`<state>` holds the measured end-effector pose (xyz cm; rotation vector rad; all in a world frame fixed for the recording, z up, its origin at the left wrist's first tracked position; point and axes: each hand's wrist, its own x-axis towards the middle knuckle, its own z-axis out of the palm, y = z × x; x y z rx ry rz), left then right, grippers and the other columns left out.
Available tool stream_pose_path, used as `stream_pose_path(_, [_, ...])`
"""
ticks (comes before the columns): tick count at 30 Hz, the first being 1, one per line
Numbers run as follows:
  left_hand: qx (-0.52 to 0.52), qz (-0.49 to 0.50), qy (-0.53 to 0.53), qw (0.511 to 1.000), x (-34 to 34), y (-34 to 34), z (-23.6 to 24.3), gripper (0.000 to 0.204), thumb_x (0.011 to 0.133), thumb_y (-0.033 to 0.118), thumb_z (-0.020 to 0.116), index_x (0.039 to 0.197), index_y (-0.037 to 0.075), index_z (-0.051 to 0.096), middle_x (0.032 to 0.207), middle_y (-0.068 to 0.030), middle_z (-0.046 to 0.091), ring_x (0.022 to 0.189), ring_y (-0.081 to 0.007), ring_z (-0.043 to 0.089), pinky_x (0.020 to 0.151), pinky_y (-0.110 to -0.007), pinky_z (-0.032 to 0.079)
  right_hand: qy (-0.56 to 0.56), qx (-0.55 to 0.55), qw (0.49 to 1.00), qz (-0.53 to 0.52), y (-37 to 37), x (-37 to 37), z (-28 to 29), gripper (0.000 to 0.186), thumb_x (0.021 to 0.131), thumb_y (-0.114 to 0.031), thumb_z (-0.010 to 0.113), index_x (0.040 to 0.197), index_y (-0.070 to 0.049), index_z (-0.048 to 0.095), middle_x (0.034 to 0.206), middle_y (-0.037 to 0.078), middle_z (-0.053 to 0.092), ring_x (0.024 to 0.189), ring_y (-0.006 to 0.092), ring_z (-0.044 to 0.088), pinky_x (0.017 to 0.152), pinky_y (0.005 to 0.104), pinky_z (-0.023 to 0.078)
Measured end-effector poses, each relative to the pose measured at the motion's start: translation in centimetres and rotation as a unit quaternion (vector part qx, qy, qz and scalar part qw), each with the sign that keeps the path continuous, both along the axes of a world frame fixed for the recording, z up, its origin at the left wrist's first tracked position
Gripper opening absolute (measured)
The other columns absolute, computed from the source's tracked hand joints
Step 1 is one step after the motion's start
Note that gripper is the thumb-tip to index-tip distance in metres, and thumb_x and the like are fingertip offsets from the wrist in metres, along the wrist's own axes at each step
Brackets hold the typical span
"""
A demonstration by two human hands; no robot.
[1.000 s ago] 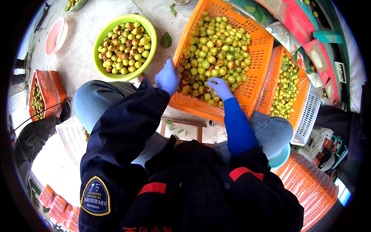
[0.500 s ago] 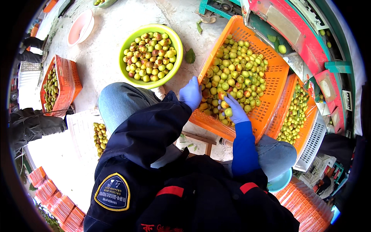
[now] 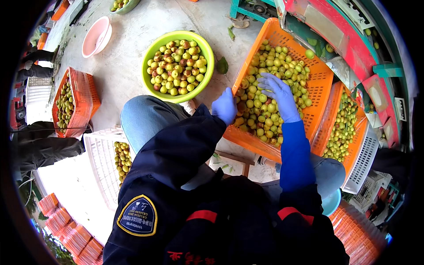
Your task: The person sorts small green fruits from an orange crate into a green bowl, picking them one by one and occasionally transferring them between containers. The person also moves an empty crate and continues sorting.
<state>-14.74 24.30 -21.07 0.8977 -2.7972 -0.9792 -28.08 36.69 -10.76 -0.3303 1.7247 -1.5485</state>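
Observation:
An orange plastic crate (image 3: 319,90) leans in front of me, partly filled with green and brown-blotched jujubes (image 3: 261,115). My left hand (image 3: 224,107), in a purple glove, is closed at the crate's left edge; its fingertips are partly hidden there. Over the heap is my right hand (image 3: 280,96), also gloved, with its fingers spread and palm toward the fruit. No jujube shows in its grip. To the left of the crate, a lime-green basin (image 3: 210,55) on the floor holds more of the mottled jujubes.
A second orange crate (image 3: 321,128) of jujubes stands right of the first, beside a red and green machine (image 3: 344,42). Left are a red-orange crate (image 3: 90,95), a white crate (image 3: 99,165) and a pink basin (image 3: 98,37). Another person's dark-clad legs (image 3: 44,150) are at the far left.
My right hand has moved up over the heap and spread its fingers; the jujubes it held are no longer in it. My left hand stays at the crate's edge. The whole view has shifted slightly.

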Motion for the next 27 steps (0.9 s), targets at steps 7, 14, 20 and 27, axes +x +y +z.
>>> stream_pose_path(7, [-0.005, -0.004, -0.008, 1.000, -0.3, 0.1, -0.1, 0.024, 0.082, 0.023, 0.054, 0.093, 0.005, 0.042, 0.081, -0.0161, 0.058, 0.070, -0.0353, 0.059, 0.058, -0.046, 0.046, -0.011, 0.307, 0.937, -0.165, 15.9, 0.4, -9.2, 0.031, 0.088, -0.022, 0.050, 0.110, -0.002, 0.059, 0.096, 0.009, 0.064, 0.083, 0.0175, 0.060, 0.073, 0.0287, 0.048])
stream_pose_path(14, [-0.009, -0.006, -0.019, 1.000, -0.5, 0.1, 0.2, 0.025, 0.082, 0.021, 0.054, 0.100, 0.007, 0.043, 0.082, -0.0161, 0.060, 0.070, -0.0370, 0.059, 0.058, -0.046, 0.046, 0.114, 0.384, 0.916, 0.009, 15.1, 3.3, -15.7, 0.025, 0.081, -0.017, 0.051, 0.099, -0.012, 0.067, 0.093, 0.015, 0.064, 0.086, 0.0299, 0.060, 0.077, 0.0368, 0.048])
stream_pose_path(20, [0.006, -0.008, 0.000, 1.000, -0.5, 0.2, 0.6, 0.026, 0.084, 0.023, 0.053, 0.100, 0.006, 0.042, 0.079, -0.0212, 0.060, 0.070, -0.0420, 0.058, 0.060, -0.050, 0.045, 0.242, 0.440, 0.855, 0.132, 13.7, 6.3, -16.0, 0.045, 0.082, -0.007, 0.048, 0.123, -0.023, 0.049, 0.103, 0.017, 0.056, 0.089, 0.0339, 0.057, 0.075, 0.0418, 0.048])
stream_pose_path(27, [0.003, -0.007, 0.006, 1.000, -0.3, 0.0, 0.4, 0.026, 0.084, 0.023, 0.053, 0.099, 0.006, 0.042, 0.078, -0.0207, 0.060, 0.070, -0.0420, 0.057, 0.059, -0.049, 0.045, 0.301, 0.529, 0.769, 0.196, 11.5, 7.2, -14.4, 0.048, 0.078, -0.016, 0.059, 0.122, -0.028, 0.042, 0.094, 0.015, 0.052, 0.084, 0.0322, 0.058, 0.062, 0.0419, 0.049])
